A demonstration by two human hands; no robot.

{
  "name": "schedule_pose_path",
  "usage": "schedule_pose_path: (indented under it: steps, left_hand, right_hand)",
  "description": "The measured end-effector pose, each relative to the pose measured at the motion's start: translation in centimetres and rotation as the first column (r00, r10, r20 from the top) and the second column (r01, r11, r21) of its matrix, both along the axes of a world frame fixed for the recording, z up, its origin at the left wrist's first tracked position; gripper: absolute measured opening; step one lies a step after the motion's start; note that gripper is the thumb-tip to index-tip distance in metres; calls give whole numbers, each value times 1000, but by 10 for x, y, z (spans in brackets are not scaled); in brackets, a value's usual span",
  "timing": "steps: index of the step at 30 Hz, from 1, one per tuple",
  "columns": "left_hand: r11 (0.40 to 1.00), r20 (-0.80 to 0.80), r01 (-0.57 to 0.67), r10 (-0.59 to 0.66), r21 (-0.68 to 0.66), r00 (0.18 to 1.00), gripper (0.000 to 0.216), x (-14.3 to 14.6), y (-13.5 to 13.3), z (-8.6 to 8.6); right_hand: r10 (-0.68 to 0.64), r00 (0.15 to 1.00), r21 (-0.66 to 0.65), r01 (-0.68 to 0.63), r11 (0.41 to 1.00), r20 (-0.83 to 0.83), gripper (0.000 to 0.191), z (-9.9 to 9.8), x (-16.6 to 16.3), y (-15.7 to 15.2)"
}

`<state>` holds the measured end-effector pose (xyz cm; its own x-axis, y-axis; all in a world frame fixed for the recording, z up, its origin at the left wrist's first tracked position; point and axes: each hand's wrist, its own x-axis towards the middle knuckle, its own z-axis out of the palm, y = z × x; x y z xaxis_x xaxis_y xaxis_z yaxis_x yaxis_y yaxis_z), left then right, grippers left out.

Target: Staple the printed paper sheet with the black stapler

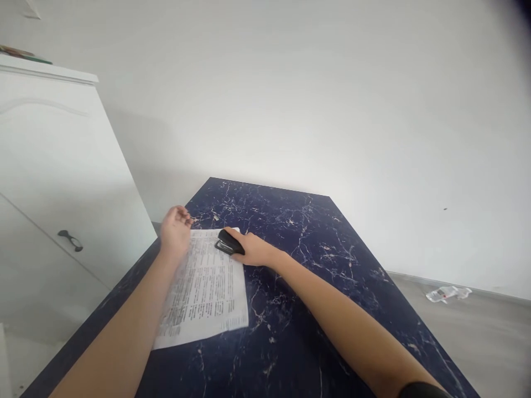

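Right hand (253,250) lies closed over a black stapler (229,242), fingers wrapped along its far side, with the tool's mouth at the far right corner of a printed paper (207,293) that lies flat on the dark marbled tabletop (332,243). Left hand (176,228) sits at the paper's far left corner, loosely curled and half open, gripping nothing; its heel seems to rest on the sheet, though whether it presses down cannot be told. That light hold is the main weakness, in my judgement: the tabletop looks smooth and glossy, so a push on the stapler from the right could slide the paper leftwards, or turn it about the left wrist, and the corner would slip out of the stapler's mouth or be bitten crooked. If more than one sheet lies there, which cannot be made out, the sheets could fan apart under the same push. The left forearm crosses the left side of the paper, and any drag of that arm would likely pull the sheet toward the left edge of the tabletop, which is near. The right fingertips are hidden behind the stapler, so how close they sit to its mouth is unclear; a pinch is possible if they curl under it.
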<state>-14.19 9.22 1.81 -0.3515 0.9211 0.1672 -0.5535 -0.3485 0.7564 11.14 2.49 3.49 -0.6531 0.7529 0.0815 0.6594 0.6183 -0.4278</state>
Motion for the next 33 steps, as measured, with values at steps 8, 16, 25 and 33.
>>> schedule_pose_path:
  steps: [8, 16, 25, 33]
  left_hand:
    - [737, -986, 657, -154, -159, -66, 32, 82, -58, -12]
    - [666, -970, 715, -53, -212, -239, 50, 105, -74, -22]
    - [723, -976, 659, -106, -207, -190, 97, 114, -82, -20]
    - [707, -949, 633, -245, -316, -200, 95, 117, -91, -10]
  right_hand:
    - [-263, 964, -115, 258, 959, -34, 56, 3, 132, -86]
    - [-468, 851, -26, 476, 879, -239, 21, -21, 159, -109]
    - [-294, 894, -87, 282, 956, -338, 20, -19, 119, -108]
    - [-410, 604, -521, -9, 854, -683, 54, -17, 143, -105]
